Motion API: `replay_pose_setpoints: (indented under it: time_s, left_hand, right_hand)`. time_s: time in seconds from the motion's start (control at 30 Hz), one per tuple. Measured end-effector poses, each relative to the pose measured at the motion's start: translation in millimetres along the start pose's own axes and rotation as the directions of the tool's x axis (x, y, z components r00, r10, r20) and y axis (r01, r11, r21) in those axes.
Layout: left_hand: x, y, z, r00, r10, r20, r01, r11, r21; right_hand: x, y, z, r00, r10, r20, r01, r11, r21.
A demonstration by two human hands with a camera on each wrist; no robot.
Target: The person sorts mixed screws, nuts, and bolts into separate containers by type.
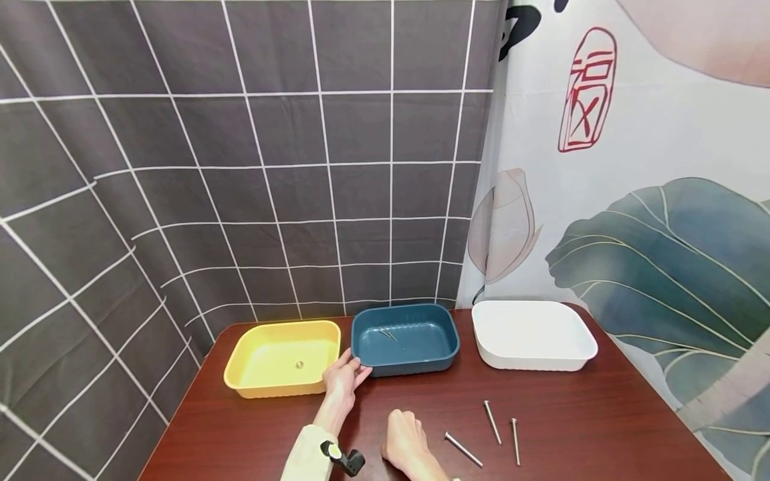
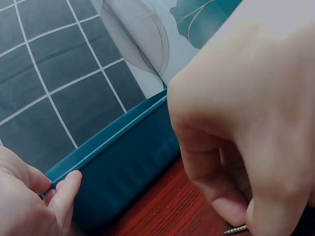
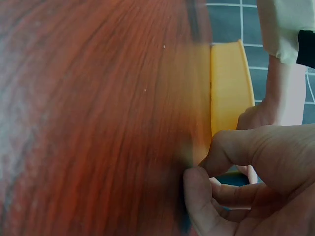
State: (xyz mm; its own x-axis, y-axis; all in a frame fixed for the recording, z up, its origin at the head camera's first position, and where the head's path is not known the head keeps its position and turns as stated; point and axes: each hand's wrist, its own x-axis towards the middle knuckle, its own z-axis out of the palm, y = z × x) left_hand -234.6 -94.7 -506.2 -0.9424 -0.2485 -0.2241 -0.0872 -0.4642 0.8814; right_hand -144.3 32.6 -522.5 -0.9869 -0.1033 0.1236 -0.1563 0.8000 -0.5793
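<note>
My left hand (image 1: 341, 382) pinches the rim at the near-left corner of a dark blue tray (image 1: 415, 366); in the left wrist view, thumb and finger sit on either side of that rim. Two thin screws (image 1: 388, 335) lie inside this tray. Just in front of it, low over the table, my right hand (image 1: 404, 439) has its fingers curled. A threaded screw (image 2: 235, 229) pokes out from the right fingertips in the left wrist view. The right wrist view does not show that screw; the thumb and fingertips meet there.
To the left stands a yellow tray (image 1: 289, 389) holding a small round metal piece (image 1: 299, 365). A white tray (image 1: 535, 361) stands at right. Three long bolts (image 1: 463, 449) (image 1: 492, 422) (image 1: 515, 442) lie on the red-brown table (image 1: 577, 427), right of my right hand.
</note>
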Motion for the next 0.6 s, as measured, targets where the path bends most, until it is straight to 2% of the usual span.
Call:
replay_pose_setpoints:
  time_s: [0.1, 0.17, 0.23, 0.27, 0.33, 0.47, 0.53, 0.6]
  left_hand:
    - [-0.5, 0.8, -0.2, 1.0, 0.003, 0.001, -0.003, 1.0, 0.004]
    - [-0.8, -0.4, -0.3, 1.0, -0.001, 0.002, 0.001, 1.0, 0.008]
    - [-1.0, -1.4, -0.4, 1.0, -0.005, 0.005, 0.005, 1.0, 0.012]
    - [-0.9, -1.8, -0.4, 1.0, -0.009, 0.001, 0.009, 1.0, 0.013]
    - [-0.7, -2.2, -0.6, 1.0, -0.01, -0.004, 0.01, 1.0, 0.016]
    - [0.3, -2.4, -1.1, 1.0, -0.004, -0.012, 0.004, 1.0, 0.016]
    - [1.0, -1.8, -0.9, 1.0, -0.004, -0.014, 0.005, 1.0, 0.016]
    - [1.0, -0.4, -0.5, 1.0, -0.004, -0.011, 0.004, 1.0, 0.015]
  right_hand:
    - [2, 6, -2, 0.999, -0.034, 0.026, 0.033, 0.998, 0.056]
    - [3, 14, -5, 0.997, -0.041, 0.058, 0.03, 0.985, 0.168]
    - [4, 22, -11, 0.993, -0.03, 0.11, -0.007, 0.947, 0.322]
    - [5, 27, -15, 0.99, -0.018, 0.139, -0.041, 0.914, 0.404]
    - [8, 35, -23, 0.978, 0.019, 0.205, -0.132, 0.823, 0.552]
    - [22, 48, -43, 0.954, 0.063, 0.292, -0.261, 0.65, 0.714]
    - [32, 54, -54, 0.952, 0.068, 0.298, -0.28, 0.585, 0.761]
    - [42, 59, -65, 0.955, 0.068, 0.287, -0.278, 0.537, 0.796]
